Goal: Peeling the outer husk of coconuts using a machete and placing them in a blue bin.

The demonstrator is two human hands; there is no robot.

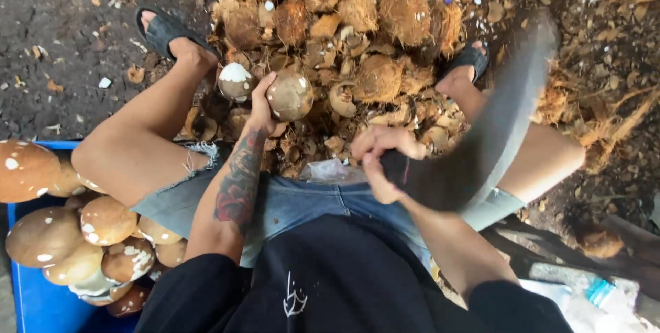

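- Here, the left hand (pixel 261 109) has its grip wrapped around a peeled coconut (pixel 290 96), fingers curled under and behind the brown, rounded shell, holding it low between the knees.
- Just left of that grip, touching or nearly touching it, sits a second coconut (pixel 236 81) with a white patch cut open on top.
- The right hand (pixel 379 161) has its grip pressed tight around the handle of a large dark blade (pixel 495 127); the blade rises up and to the right of the grip and is blurred.
- Beyond both grips, further from the body, lies a heap of husked coconuts (pixel 357 24) mixed with fibrous husk scraps (pixel 344 144) on the dirt floor (pixel 55 44).
- Well left of the left grip, beside the thigh, a blue crate (pixel 34 302) holds a batch of smooth peeled coconuts (pixel 103 237) flecked with white.
- Two feet in black sandals (pixel 161 30) flank the heap, one on either side of the grips.
- Lower right of the blade grip, a plastic bottle (pixel 601 292) lies on the floor.
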